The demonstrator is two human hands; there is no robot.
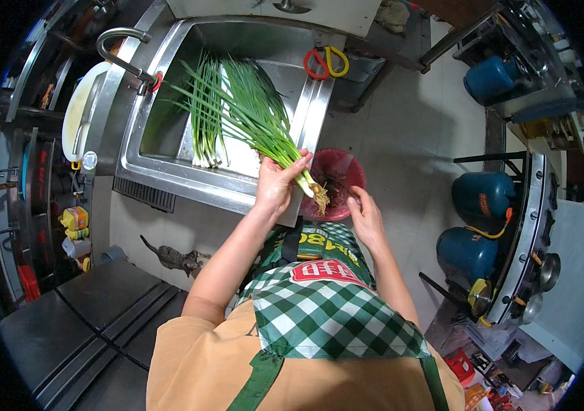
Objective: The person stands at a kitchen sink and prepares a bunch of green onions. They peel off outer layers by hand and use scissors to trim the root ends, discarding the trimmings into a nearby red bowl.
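My left hand [276, 185] grips a small bunch of scallions [284, 154] near the white stems. Their roots [319, 199] point toward me over a pink plastic bin [351, 169], and the green tops reach across the sink. Beside the bin's right rim is my right hand [366, 213], its fingers bent and apart with nothing visible in them. Inside the steel sink [163, 138] lie more scallions: a bundle with white ends [204, 149] on the left and a larger green heap [251, 77] behind the held bunch. Dark scraps [333, 187] lie in the bin.
Scissors with red and yellow handles [327, 62] rest at the sink's right edge. A faucet [125, 59] arches over its left rim. A tabby cat [171, 257] is on the floor at lower left. Blue gas cylinders [482, 195] stand under a stove [525, 231] at right.
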